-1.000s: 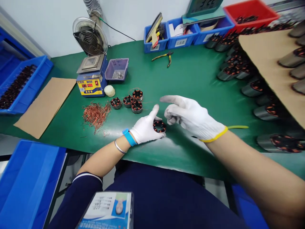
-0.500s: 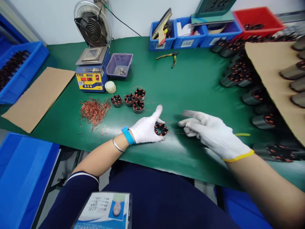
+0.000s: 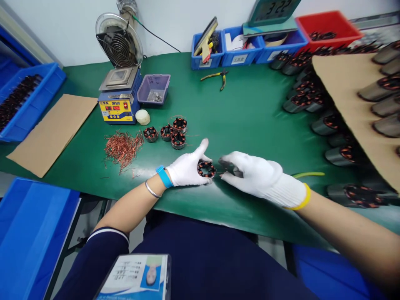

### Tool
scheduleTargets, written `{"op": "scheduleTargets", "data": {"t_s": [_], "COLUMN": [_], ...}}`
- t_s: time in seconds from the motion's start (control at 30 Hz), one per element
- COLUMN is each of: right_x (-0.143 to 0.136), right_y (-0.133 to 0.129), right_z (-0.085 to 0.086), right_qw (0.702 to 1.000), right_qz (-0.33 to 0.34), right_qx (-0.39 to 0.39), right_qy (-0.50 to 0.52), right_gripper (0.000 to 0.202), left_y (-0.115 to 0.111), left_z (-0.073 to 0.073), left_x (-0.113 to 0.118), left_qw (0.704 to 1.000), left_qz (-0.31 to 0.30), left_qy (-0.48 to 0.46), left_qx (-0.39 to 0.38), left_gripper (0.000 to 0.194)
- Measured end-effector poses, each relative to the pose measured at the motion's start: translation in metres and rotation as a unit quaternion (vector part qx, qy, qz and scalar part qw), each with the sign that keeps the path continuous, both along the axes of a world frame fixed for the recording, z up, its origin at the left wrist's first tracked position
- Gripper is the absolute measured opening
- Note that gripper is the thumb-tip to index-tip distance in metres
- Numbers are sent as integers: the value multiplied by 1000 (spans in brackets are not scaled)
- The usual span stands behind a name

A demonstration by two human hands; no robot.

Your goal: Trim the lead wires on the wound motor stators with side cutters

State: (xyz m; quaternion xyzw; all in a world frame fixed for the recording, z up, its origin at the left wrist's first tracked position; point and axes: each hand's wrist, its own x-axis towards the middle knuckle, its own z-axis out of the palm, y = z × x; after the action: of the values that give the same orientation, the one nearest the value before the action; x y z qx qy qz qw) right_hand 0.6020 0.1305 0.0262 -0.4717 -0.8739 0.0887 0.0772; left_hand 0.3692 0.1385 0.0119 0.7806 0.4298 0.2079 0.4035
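Observation:
My left hand (image 3: 189, 168), in a white glove, grips a small motor stator (image 3: 206, 169) with copper windings round a black ring. Thumb and fingers wrap its left side, low over the green table (image 3: 246, 125). Just to the right is my right hand (image 3: 250, 173), also gloved, its thumb and fingers apart and facing the stator without touching its ring. Whether a thin wire lies between those fingertips is too blurred to make out. Several similar stators (image 3: 178, 140) with loose wire ends stand beyond my left hand, beside a heap of copper wire clippings (image 3: 122, 149).
A blue solder pot (image 3: 117, 110) with a fan (image 3: 120, 48) behind it stands back left, near a purple tray (image 3: 154, 89). Cutting pliers (image 3: 215, 78) lie before blue bins (image 3: 208, 56). Larger stators (image 3: 340, 155) and cardboard (image 3: 340, 79) crowd the right side.
My right hand has moved left toward the stator, and its thumb and fingers have spread apart. My left hand keeps its hold; the view has shifted slightly.

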Motion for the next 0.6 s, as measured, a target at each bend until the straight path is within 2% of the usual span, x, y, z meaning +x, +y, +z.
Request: {"op": "scheduleTargets", "data": {"t_s": [0.1, 0.2, 0.3, 0.4, 0.5, 0.53, 0.6], "right_x": [7, 8, 3, -3, -7, -8, -10], "right_y": [5, 10, 14, 12, 5, 2, -4], "right_z": [-3, -5, -4, -1, 5, 9, 20], "right_qw": [998, 998, 998, 998, 999, 999, 999], "right_qz": [37, 63, 52, 43, 46, 42, 30], "right_qx": [41, 25, -8, -10, 8, 12, 17], "right_qy": [15, -19, -45, -46, -19, -5, 23], "right_gripper": [44, 40, 37, 37, 37, 36, 36], "left_y": [0, 2, 2, 1, -1, -1, -1], "left_z": [2, 1, 0, -1, -1, 0, 3], "left_x": [-1, -2, -2, -2, -4, -5, -9], "left_qw": [1000, 1000, 1000, 1000, 991, 980, 938], "left_qz": [-8, -13, -13, -11, -2, 8, 25], "left_qy": [3, 1, -4, -23, -106, -156, -266], "left_qx": [1, 2, 0, -16, -80, -120, -223], "left_gripper": [124, 123, 124, 126, 133, 136, 131]}}
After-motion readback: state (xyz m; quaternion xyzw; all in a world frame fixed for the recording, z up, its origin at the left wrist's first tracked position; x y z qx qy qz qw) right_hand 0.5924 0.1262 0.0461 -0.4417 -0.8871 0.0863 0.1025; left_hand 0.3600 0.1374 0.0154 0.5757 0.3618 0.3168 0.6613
